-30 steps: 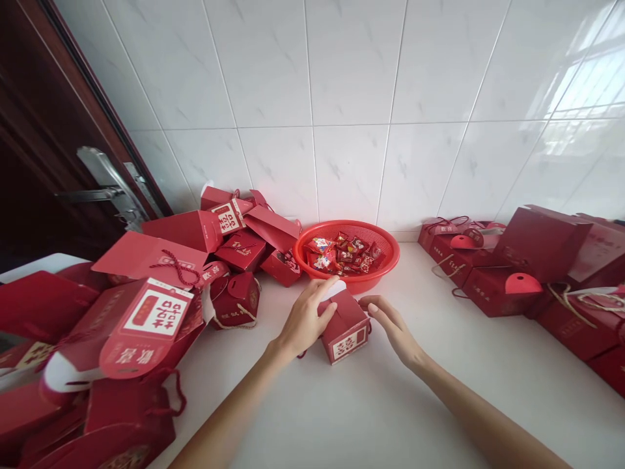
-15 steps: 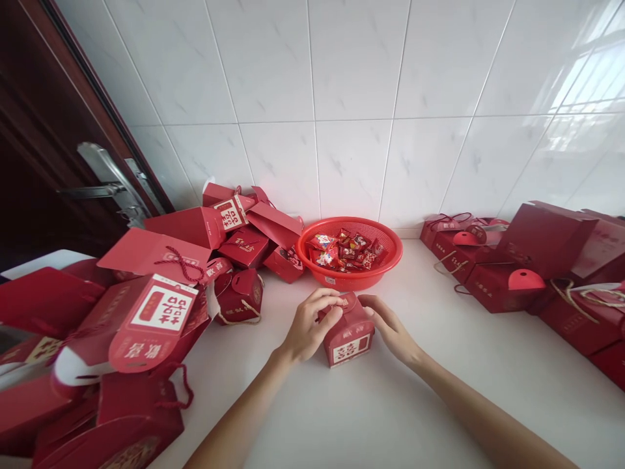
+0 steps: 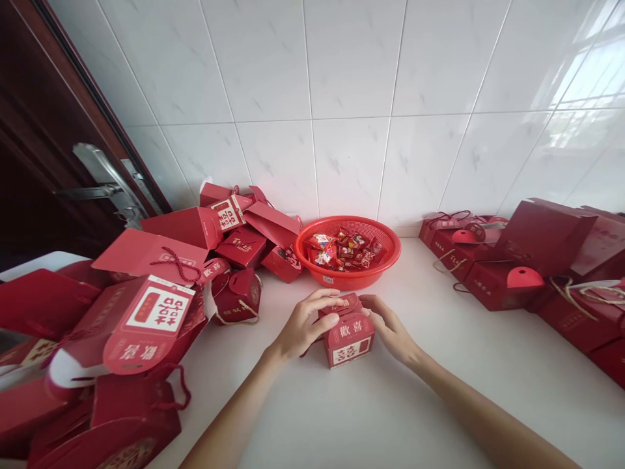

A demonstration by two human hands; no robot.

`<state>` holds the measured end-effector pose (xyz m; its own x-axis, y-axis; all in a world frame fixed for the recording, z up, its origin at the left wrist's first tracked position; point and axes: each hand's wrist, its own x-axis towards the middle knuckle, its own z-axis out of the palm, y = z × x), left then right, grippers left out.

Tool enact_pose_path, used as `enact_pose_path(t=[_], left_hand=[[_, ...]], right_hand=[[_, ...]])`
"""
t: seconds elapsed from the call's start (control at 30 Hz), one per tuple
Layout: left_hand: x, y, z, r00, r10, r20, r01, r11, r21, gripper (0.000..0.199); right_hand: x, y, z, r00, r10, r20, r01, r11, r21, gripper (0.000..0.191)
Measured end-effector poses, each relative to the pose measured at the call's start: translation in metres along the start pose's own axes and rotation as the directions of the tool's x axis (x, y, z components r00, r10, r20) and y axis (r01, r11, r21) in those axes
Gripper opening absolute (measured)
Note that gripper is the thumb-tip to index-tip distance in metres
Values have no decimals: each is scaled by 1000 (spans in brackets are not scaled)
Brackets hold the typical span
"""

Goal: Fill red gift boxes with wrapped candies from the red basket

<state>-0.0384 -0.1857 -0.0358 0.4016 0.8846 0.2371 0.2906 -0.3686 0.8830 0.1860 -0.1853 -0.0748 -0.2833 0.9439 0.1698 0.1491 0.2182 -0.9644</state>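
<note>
A small red cardboard candy box (image 3: 349, 342) stands on the white tabletop in front of me, a white panel with red characters on its near side. My left hand (image 3: 305, 326) is at its left side, thumb on the near top flap and fingers over the back of the top. From the right, my right hand (image 3: 393, 329) holds the box with its fingers bent round the far corner. The near flap with pale characters is raised and lies apart from the rear flap. A bit of dark cord shows under my left hand.
Behind the box sits a red plastic basket (image 3: 349, 280) of wrapped sweets (image 3: 336, 251). Red boxes (image 3: 141, 319), many with open lids, pile up on the left. More red boxes (image 3: 502, 283) with cords line the right. A tiled wall (image 3: 351, 156) closes off the back.
The near top flap has come up and away from the rear flap, so its characters now face me. Both hands have stayed around the box.
</note>
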Motion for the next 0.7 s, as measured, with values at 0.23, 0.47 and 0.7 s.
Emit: enact_pose_path(t=[0.23,0.47,0.7], left_hand=[[2,-1,8,996,55,-75,-50,996,74,29],[3,-5,14,997,9,-76,-11,1000,-23,31],[6,-7,19,995,-48,-89,45,999,-27,33]], right_hand=[[1,-4,-5,988,32,-153,-34,999,-10,47],[1,-11,-3,997,30,-65,-30,1000,3,48],[3,-11,0,996,73,-52,-70,996,50,40]])
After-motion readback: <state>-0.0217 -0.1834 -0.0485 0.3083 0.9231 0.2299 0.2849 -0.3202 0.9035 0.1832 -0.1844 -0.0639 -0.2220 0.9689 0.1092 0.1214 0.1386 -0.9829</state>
